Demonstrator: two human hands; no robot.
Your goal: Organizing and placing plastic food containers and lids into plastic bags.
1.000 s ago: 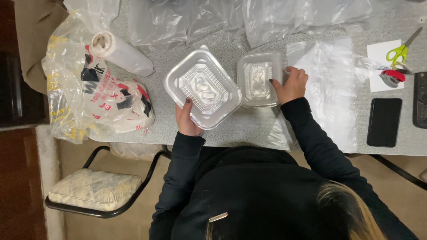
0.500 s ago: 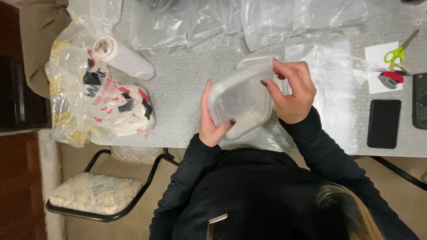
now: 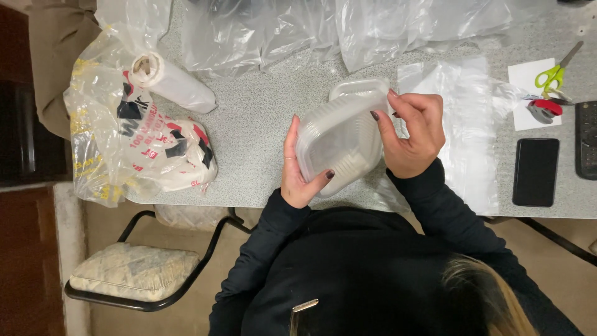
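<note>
Both hands hold a clear plastic food container (image 3: 339, 146) tilted on its side, bottom facing up, above the speckled grey table (image 3: 255, 130). My left hand (image 3: 297, 168) grips its near left edge, thumb across the underside. My right hand (image 3: 413, 134) holds the right rim with fingers on top. A second clear container or lid (image 3: 357, 87) lies on the table just behind. A flat clear plastic bag (image 3: 463, 124) lies under and to the right of my right hand.
A roll of clear bags (image 3: 171, 81) and a printed plastic bag (image 3: 143, 149) lie at left. Crumpled clear plastic (image 3: 348, 25) covers the back. A black phone (image 3: 535, 171), green scissors (image 3: 556, 71) and a tape dispenser (image 3: 544, 111) sit at right. A chair (image 3: 134, 274) stands below left.
The two containers lay open side by side on the table a second ago; I lifted one with both hands and have turned it onto its side.
</note>
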